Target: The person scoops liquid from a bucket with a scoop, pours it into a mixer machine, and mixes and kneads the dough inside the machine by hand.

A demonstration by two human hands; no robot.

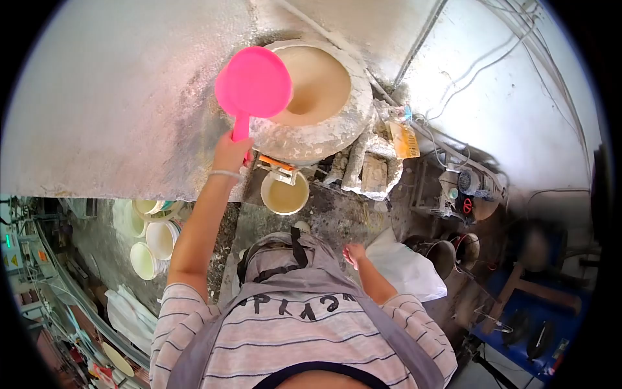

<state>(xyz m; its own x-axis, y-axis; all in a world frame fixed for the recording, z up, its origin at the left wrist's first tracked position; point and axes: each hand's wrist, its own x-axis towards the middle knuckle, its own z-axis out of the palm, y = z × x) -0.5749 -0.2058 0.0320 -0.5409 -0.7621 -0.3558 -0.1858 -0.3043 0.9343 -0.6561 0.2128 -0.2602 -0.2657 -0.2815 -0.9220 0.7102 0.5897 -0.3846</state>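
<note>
My left hand (231, 154) is closed around the handle of a pink plastic dipper (254, 82). The dipper is raised over the left rim of a large round vat (358, 97), covering part of it. Inside the vat, beige liquid slurry (322, 81) dips into a swirl at its middle. Below the vat stands a white bucket (285, 198) of pale liquid, with an orange-edged piece (276, 162) across its top. My right hand (354, 254) hangs low with loosely bent fingers and holds nothing visible; a white sack (403, 267) is beside it.
Several pale buckets (162, 240) stand on the floor at the left. Crusted blocks (374, 174) and an orange label (404, 141) flank the vat. To the right are a motor (473, 183), dark-mouthed buckets (439, 259) and blue equipment (556, 301). Cables (483, 65) run along the right wall.
</note>
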